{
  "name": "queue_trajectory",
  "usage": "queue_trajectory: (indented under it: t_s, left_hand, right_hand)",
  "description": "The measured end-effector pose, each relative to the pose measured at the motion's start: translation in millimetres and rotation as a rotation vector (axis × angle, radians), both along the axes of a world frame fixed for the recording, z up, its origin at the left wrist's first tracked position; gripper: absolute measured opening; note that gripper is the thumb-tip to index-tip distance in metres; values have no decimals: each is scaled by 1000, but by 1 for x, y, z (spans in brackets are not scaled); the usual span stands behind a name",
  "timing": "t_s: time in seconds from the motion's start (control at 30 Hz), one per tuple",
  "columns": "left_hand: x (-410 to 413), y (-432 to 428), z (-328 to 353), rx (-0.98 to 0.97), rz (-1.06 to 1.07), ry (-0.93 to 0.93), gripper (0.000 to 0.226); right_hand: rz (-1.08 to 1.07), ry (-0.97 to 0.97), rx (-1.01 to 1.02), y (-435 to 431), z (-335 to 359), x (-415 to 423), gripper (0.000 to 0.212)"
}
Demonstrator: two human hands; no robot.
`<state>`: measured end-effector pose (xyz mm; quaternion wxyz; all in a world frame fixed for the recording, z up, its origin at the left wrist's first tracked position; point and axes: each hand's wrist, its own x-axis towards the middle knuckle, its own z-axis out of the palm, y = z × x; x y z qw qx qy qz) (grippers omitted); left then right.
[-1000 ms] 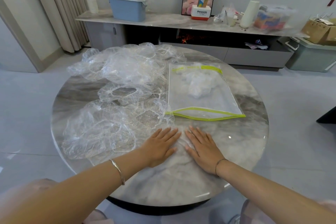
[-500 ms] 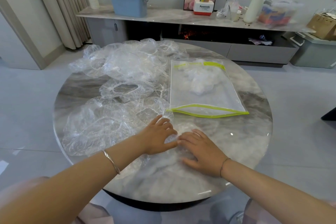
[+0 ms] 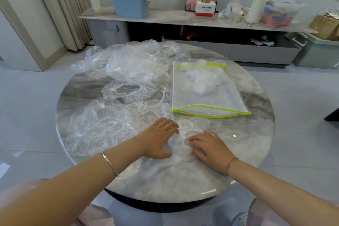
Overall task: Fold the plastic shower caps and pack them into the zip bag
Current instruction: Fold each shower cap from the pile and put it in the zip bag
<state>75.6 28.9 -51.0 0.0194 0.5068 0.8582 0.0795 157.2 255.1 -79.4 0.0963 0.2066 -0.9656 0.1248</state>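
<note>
A clear plastic shower cap (image 3: pixel 183 141) lies bunched on the round marble table (image 3: pixel 247 134) near its front edge. My left hand (image 3: pixel 157 141) and my right hand (image 3: pixel 211 147) rest on it from either side, fingers curled into the plastic and gathering it between them. Several more loose shower caps (image 3: pixel 117 97) are spread over the left half of the table. A clear zip bag (image 3: pixel 207 97) with yellow-green edges lies flat at the centre right, its mouth towards me, with crumpled caps (image 3: pixel 201 82) inside.
Behind the table runs a low grey cabinet (image 3: pixel 183 18) with a blue bin (image 3: pixel 131 3), a white box, a paper roll and clutter. Curtains hang at the back left. A green crate (image 3: pixel 317 51) stands at the far right.
Both hands went from lying flat and side by side to curling their fingers and drawing the cap together. They slid slightly towards me and apart.
</note>
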Motion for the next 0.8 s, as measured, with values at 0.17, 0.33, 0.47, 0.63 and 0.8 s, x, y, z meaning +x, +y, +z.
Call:
queue_trajectory:
  t_s: [0.17,0.33,0.47,0.63,0.8]
  left_hand:
    - [2,6,-4,13,10,-66,61]
    - [4,16,1,96,177,-83,29]
    - [6,23,2,32,229,-77,27]
    - [8,28,4,139,368,-216,22]
    - [10,28,5,197,467,-254,24]
  right_hand:
    - [-210,-276,-542,-2,14,10,18]
    - [-381,-464,-952,-2,22,11,24]
    - [-356,-520,-924,-3,18,13,41]
    - [-533,-411,-947,-4,11,3,23]
    - [-663,-401,-833,4,7,-9,38]
